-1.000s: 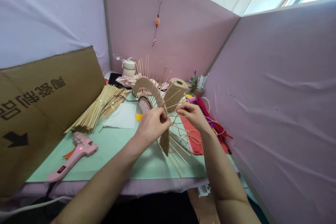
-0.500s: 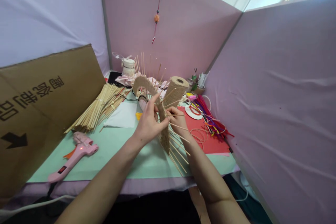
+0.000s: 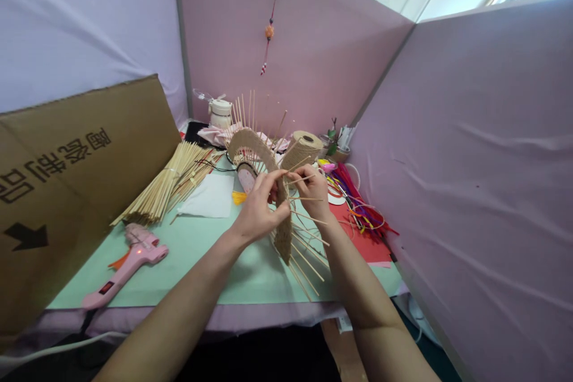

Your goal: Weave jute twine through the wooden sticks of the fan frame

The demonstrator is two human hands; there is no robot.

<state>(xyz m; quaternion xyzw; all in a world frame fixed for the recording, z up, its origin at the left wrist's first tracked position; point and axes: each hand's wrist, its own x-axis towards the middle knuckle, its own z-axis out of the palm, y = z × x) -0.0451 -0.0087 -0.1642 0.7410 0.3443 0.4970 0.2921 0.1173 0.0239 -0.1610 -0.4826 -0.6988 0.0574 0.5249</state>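
A curved woven band (image 3: 283,243) of tan twine stands on edge in front of me, with thin wooden sticks (image 3: 308,256) poking out around its outer side. My left hand (image 3: 257,209) is closed on the near part of the band, its thumb on the face towards me. On the outer side my right hand (image 3: 314,194) pinches at the band's edge among the sticks; whether its fingertips hold twine or a stick is too small to tell. Behind the band stands a cone of brown twine (image 3: 301,152). A pale, dark-rimmed round piece (image 3: 246,176) shows inside the curve.
A pink glue gun (image 3: 129,265) with a lit light lies at left, near a bundle of sticks (image 3: 156,191) and a cardboard sheet (image 3: 80,173). White paper (image 3: 208,196) lies behind my left hand. Red sheets (image 3: 358,239) and colourful pipe cleaners (image 3: 364,206) are at right.
My right hand has moved up and slightly away along the band's outer edge. My left fingers have bent further over the band, which has shifted slightly.
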